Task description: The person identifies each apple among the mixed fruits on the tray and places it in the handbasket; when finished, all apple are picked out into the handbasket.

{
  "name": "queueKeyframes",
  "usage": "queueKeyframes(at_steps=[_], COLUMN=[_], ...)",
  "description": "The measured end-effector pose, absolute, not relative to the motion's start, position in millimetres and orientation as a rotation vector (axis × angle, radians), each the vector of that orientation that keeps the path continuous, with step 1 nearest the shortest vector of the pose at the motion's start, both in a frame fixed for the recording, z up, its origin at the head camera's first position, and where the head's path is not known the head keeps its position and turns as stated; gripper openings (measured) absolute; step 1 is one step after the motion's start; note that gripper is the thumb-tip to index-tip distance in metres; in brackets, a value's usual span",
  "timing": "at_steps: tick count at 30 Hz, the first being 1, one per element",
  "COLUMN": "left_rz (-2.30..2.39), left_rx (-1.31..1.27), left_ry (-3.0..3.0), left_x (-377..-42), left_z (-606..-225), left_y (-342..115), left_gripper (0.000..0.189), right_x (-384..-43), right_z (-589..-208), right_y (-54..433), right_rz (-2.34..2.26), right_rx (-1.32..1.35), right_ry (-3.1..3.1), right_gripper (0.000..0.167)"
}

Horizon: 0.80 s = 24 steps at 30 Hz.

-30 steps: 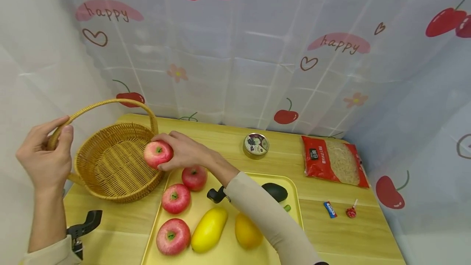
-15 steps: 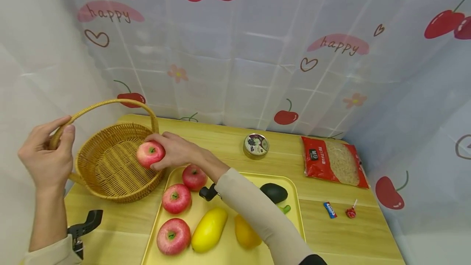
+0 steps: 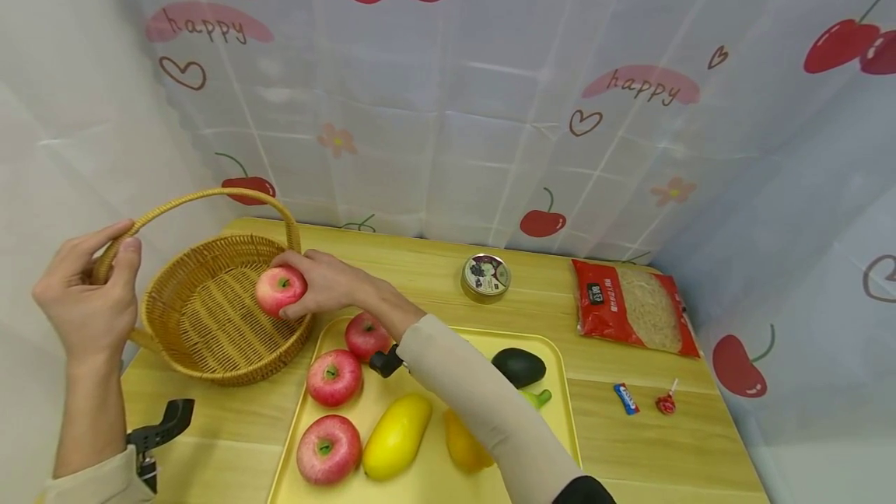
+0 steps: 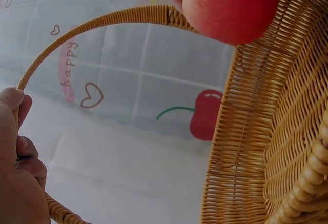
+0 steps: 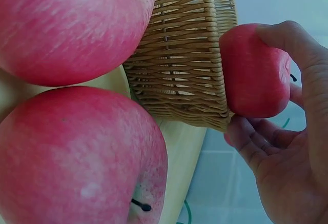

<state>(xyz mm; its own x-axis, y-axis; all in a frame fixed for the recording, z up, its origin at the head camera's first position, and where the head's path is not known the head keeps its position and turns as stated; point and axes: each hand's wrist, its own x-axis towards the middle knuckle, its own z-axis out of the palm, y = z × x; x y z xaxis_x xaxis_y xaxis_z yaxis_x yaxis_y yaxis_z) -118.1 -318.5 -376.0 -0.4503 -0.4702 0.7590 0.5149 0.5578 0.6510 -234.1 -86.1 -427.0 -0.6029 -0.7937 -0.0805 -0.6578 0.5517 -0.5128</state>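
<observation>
My left hand [image 3: 91, 286] grips the arched handle [image 3: 203, 194] of a round wicker basket [image 3: 164, 333] at the left of the table; the basket's woven floor shows bare in the head view. With thumb and fingers my right hand [image 3: 322, 280] holds a red apple [image 3: 280, 291] over the basket's right side. In the right wrist view this apple [image 5: 254, 70] overlaps the rim. Three more red apples stand along the left of a yellow tray [image 3: 568, 411]: a far one [image 3: 365, 335], a middle one [image 3: 334, 377] and a near one [image 3: 329, 449].
The tray also bears a yellow mango [image 3: 397, 435], an orange-yellow fruit [image 3: 462, 442] partly under the right sleeve, and a dark avocado [image 3: 519, 367]. Behind it stands a round tin [image 3: 486, 276]. To the right lie a red food packet [image 3: 633, 308], a small wrapped candy [image 3: 626, 399] and a lollipop [image 3: 666, 403].
My right hand has carried the apple leftward, from the basket's right rim to over its inside. The left hand has kept its hold on the handle.
</observation>
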Motion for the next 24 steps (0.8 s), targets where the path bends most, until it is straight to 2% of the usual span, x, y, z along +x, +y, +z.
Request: queueKeyframes(at_steps=[24], left_rz=[-1.146], left_rx=[-0.041], left_ry=[-1.675], left_x=[-117], left_z=[-373], left_y=[-315], left_gripper=[0.019], right_x=[-247], right_z=[-433], right_y=[-107], right_rz=[-0.660], right_rx=[-1.238], right_ry=[2.460], right_gripper=[0.077])
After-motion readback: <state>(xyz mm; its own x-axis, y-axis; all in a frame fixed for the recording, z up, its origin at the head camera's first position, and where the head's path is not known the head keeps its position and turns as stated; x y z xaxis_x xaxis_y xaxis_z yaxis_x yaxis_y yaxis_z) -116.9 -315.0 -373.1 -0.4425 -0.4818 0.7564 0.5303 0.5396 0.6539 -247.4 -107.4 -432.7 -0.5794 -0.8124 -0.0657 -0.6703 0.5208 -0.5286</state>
